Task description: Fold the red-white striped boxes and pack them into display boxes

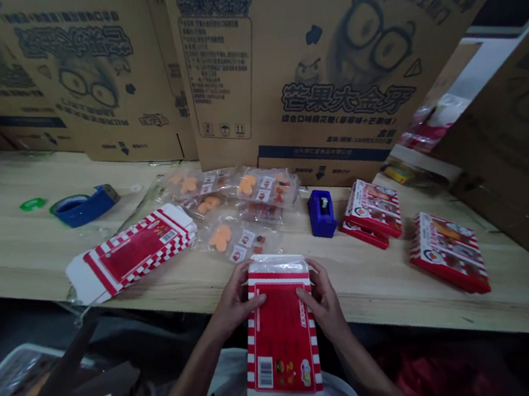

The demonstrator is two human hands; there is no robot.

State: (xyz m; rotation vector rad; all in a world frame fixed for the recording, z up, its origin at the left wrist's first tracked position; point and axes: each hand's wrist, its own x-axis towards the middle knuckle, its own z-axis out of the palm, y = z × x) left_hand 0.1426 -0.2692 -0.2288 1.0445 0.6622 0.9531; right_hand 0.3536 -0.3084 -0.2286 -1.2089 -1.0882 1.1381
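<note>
A red and white striped box (282,337) is held upright against the front edge of the table, its barcode side facing me. Clear plastic shows at its top end. My left hand (238,300) grips the box's left side, thumb on the front face. On the opposite side my right hand (320,297) grips it in the same way. Just beyond lie clear plastic packs (236,240) with orange pieces and small printed cards. To the left is a stack of flattened striped boxes (134,250).
A blue tape dispenser (322,213) stands near filled striped boxes (371,210) and another box pile (449,251). Further left are a blue tape cutter (83,206) and a green ring (33,204). Large cardboard cartons (324,66) line the back. A white bin (23,363) sits lower left.
</note>
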